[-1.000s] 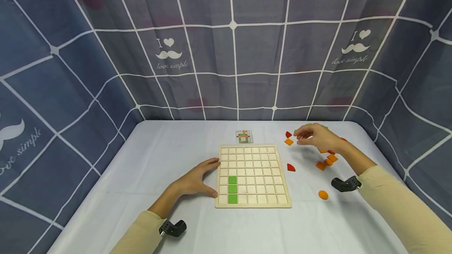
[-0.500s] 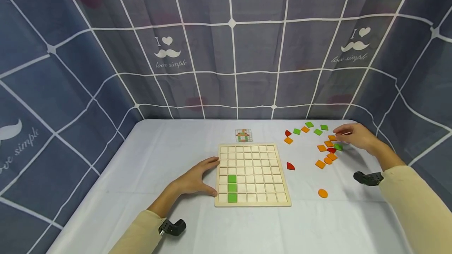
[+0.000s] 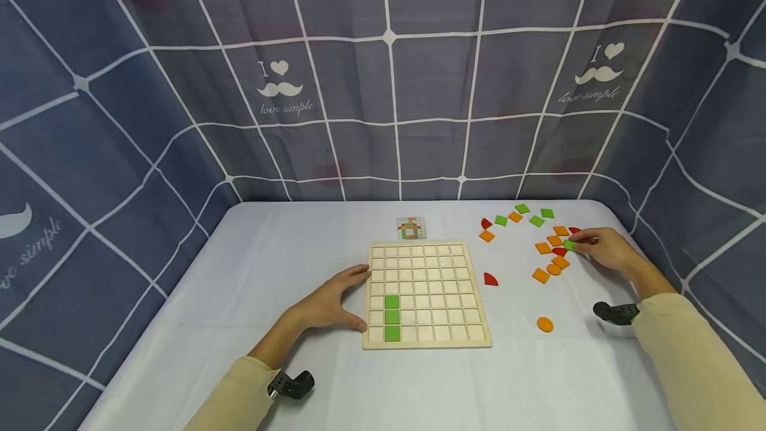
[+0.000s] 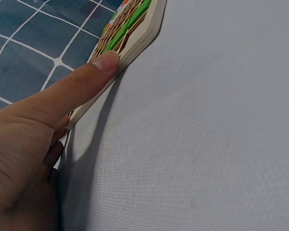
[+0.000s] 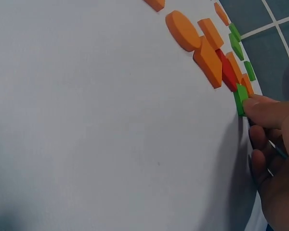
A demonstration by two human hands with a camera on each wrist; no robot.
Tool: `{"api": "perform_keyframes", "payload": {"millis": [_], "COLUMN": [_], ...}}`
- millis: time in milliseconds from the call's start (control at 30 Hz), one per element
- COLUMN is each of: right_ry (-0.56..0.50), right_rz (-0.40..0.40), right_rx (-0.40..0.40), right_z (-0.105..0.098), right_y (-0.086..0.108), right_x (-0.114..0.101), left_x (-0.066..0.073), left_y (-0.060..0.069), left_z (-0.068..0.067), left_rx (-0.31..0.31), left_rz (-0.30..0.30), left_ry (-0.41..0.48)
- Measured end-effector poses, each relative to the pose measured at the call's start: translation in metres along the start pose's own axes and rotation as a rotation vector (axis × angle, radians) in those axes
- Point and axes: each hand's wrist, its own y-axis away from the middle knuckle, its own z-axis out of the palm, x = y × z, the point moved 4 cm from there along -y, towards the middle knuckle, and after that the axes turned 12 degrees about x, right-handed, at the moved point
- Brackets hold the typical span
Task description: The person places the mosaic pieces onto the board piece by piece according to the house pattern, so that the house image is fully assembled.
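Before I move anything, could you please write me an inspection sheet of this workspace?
Surface: white cloth, faintly creased.
Job's things: wooden grid board with three green squares in the second column from the left; small pattern card beyond it; loose orange, red and green pieces to the board's right.
Clutter: nothing seen.
Hands: left hand touches the board's left edge; right hand pinches a green piece.
Cables: nothing seen.
Surroundings: dark patterned fabric behind and at both sides.

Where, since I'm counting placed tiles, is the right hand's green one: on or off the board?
Off: the right hand pinches the green tile beside loose pieces, right of the board.
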Motion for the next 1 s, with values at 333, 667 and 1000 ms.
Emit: {"api": "perform_keyframes", "payload": {"millis": [333,667,1000], "right_ry": [0.012,0.01,-0.029], "right_rz": [-0.034,-0.07,-0.152], "right_rx": [0.013,-0.041,-0.113], "right_z": [0.0,-0.007,0.003], "right_y": [-0.003,-0.003,-0.006], "right_x": [-0.007,-0.032,-0.073], "left_x": [0.002,0.005,0.005], "left_y": [0.002,0.001,0.002], "left_z": [-0.001,0.0,-0.001], "left_rx": [0.002,0.004,0.002], "left_rz": [-0.02,-0.021,-0.018], "left_ry": [0.01,0.013,-0.009]}}
